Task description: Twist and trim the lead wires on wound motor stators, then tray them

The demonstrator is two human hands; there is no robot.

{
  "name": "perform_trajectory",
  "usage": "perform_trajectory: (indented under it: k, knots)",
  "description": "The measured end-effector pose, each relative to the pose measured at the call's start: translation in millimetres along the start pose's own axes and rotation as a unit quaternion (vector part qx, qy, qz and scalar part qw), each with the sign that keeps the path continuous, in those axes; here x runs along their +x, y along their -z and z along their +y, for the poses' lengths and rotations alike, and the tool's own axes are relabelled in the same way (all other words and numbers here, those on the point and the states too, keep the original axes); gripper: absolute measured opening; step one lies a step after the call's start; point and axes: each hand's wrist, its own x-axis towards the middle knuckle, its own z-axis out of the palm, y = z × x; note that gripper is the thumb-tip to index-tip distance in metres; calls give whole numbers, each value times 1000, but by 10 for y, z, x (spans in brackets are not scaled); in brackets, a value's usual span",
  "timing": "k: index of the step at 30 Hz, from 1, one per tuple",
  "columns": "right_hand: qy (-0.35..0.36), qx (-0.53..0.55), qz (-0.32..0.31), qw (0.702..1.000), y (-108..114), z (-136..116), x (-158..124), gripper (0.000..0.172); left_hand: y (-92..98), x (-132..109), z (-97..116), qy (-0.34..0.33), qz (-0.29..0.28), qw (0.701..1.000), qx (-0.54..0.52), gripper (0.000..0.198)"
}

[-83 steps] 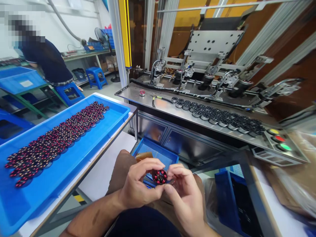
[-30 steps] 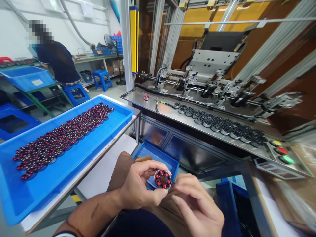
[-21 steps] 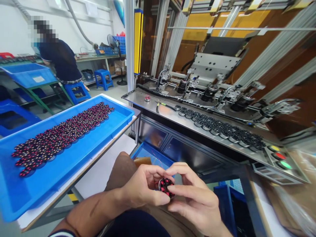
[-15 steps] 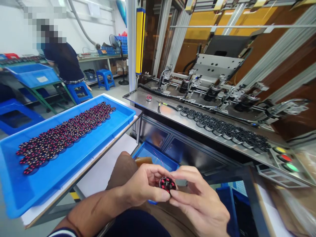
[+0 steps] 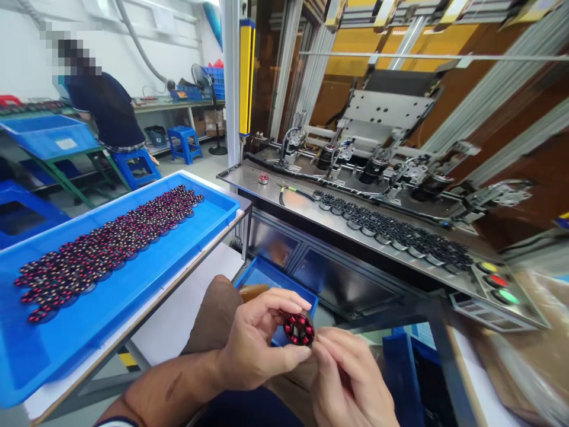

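A small round motor stator (image 5: 299, 330), black with red wire windings, is gripped between the thumb and fingers of my left hand (image 5: 260, 335). Its wound face is turned up toward me. Close against its right edge, my right hand (image 5: 351, 373) has thumb and index finger pinched together; whatever is between those fingertips is too small to make out. Rows of similar wound stators (image 5: 111, 243) lie in the long blue tray (image 5: 146, 267) on my left. Bare black stators (image 5: 391, 228) cover much of the metal ledge (image 5: 302, 207) in front of me.
One red-wound stator (image 5: 264, 178) and yellow-handled pliers (image 5: 288, 191) lie on the ledge. Behind it stands a winding machine (image 5: 382, 118); push buttons (image 5: 504, 295) sit at right. Below are a blue bin (image 5: 258, 273) and my knee. A co-worker (image 5: 100, 107) sits far left.
My right hand has come off the stator's rim and moved slightly down and right, fingers now pinched. The left hand keeps the stator, tilted more toward me. The view has shifted slightly.
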Motion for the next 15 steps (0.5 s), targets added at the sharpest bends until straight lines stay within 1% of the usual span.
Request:
perform_trajectory:
  k: [2,4,5,7,9,11,13,15]
  knots:
    - [-53,34,23,998,-72,-27,-27,21,0,-15,-9,7,12,1000,2,38]
    - [-85,66,22,994,-104,-41,-39,20,7,-20,6,23,15,1000,-12,39]
    - [-89,78,15,993,-104,-41,-34,20,18,-17,22,43,15,999,-22,41]
    - [-80,89,-8,993,-78,-28,-5,19,56,-1,69,112,5,993,-30,50]
    - [-66,89,-37,993,-33,-3,44,20,111,24,120,200,-27,979,-25,61]
    - [-56,85,-60,993,11,22,96,19,166,47,155,264,-78,961,-34,59]
    - [-51,84,-73,993,42,40,138,19,205,62,159,286,-119,948,-68,46]
    - [-51,77,-83,992,53,46,169,18,224,70,133,281,-131,945,-106,40]
